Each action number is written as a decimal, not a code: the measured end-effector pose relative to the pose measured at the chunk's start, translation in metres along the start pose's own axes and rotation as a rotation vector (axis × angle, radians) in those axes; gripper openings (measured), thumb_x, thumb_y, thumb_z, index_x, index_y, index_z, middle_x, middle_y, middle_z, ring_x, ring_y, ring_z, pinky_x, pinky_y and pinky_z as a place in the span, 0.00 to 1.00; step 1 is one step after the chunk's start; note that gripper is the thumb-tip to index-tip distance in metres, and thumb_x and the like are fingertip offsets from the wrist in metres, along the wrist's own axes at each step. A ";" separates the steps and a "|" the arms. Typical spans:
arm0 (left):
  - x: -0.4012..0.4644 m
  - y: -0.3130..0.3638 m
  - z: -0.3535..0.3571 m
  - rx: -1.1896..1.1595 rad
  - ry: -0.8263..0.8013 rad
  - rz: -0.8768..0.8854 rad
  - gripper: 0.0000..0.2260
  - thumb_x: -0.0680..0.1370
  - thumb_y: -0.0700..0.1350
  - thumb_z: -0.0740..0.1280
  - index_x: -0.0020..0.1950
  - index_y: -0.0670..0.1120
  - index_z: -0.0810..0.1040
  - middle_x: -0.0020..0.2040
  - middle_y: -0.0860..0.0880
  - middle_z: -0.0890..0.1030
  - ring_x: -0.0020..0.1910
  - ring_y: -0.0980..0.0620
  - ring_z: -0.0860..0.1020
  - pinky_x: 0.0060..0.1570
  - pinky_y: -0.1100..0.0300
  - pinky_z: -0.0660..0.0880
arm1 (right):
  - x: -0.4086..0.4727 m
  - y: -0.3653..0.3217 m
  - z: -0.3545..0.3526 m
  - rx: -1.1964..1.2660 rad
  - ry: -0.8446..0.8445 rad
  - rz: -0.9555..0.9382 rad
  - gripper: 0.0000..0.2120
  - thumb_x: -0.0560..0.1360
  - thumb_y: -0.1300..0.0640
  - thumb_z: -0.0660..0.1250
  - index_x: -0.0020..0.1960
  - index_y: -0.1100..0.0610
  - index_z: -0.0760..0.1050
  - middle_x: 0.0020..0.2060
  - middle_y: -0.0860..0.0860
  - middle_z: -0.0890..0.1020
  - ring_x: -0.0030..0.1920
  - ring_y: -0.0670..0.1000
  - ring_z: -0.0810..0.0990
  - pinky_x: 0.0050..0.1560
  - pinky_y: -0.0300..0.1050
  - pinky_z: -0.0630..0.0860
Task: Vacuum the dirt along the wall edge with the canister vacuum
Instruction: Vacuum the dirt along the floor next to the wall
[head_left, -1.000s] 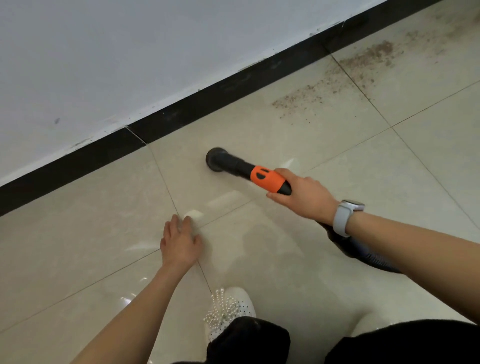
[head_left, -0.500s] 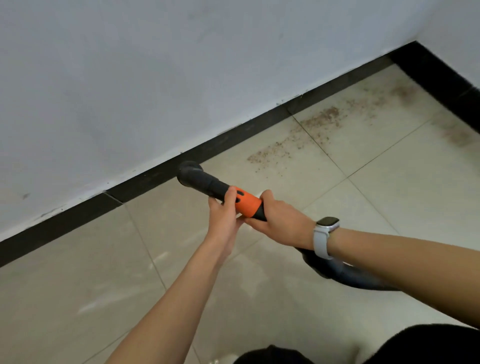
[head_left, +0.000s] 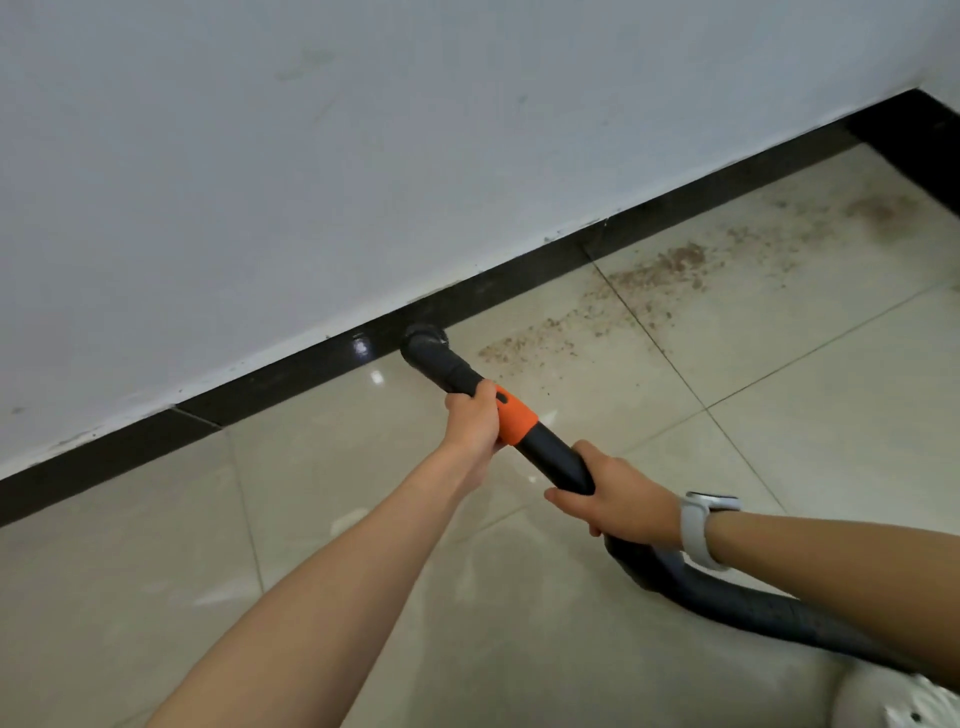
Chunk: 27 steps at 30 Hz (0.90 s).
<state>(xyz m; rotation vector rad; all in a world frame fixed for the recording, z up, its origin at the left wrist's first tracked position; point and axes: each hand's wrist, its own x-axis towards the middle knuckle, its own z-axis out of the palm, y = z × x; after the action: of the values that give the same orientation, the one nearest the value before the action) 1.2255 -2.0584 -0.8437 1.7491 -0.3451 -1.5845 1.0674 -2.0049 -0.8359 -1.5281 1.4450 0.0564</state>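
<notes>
Nearest the camera, the ribbed black hose (head_left: 753, 608) is seen curving along the floor (head_left: 363, 597) and up to the right hand (head_left: 618, 501), whose fingers (head_left: 563, 501) are wrapped round the dark tube just behind the orange collar (head_left: 514, 423). A white watch (head_left: 701, 530) is worn on that wrist. Ahead of the collar, the tube is gripped by the left hand (head_left: 472, 421), fingers curled over its top. Beyond both hands, the round nozzle (head_left: 425, 340) is held against the foot of the black skirting (head_left: 519, 280), under the white wall (head_left: 363, 156).

The step in hand is judged to be the placing of the nozzle at the wall edge, ahead of the first pass. The dirt (head_left: 623, 296) lies untouched further off, to the right of the nozzle, its nearest crumbs just beside it and the rest strung toward the corner. A sweep rightward along the skirting is called for, the nozzle mouth kept low.
</notes>
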 end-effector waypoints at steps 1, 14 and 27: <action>0.002 -0.002 0.010 0.027 0.015 -0.012 0.17 0.81 0.44 0.57 0.67 0.38 0.62 0.59 0.40 0.74 0.50 0.46 0.75 0.45 0.53 0.74 | 0.001 0.007 -0.002 -0.004 0.009 -0.009 0.15 0.76 0.46 0.65 0.53 0.55 0.65 0.36 0.50 0.77 0.30 0.49 0.78 0.33 0.42 0.76; 0.013 -0.026 0.102 -0.070 0.347 -0.039 0.17 0.82 0.49 0.54 0.66 0.40 0.63 0.46 0.43 0.72 0.48 0.42 0.74 0.47 0.47 0.75 | 0.026 0.066 -0.052 0.086 -0.138 -0.153 0.16 0.76 0.45 0.63 0.48 0.56 0.62 0.39 0.55 0.76 0.34 0.56 0.76 0.39 0.54 0.79; 0.025 -0.020 0.174 -0.024 0.285 -0.026 0.18 0.83 0.50 0.53 0.69 0.41 0.60 0.44 0.46 0.71 0.41 0.49 0.73 0.33 0.54 0.73 | 0.026 0.104 -0.109 0.089 -0.052 -0.075 0.17 0.76 0.45 0.63 0.52 0.57 0.65 0.40 0.54 0.77 0.40 0.59 0.80 0.44 0.57 0.80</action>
<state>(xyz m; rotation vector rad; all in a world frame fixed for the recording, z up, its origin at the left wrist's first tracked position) 1.0614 -2.1191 -0.8692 1.9352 -0.1641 -1.3263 0.9327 -2.0738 -0.8594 -1.4953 1.3308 -0.0128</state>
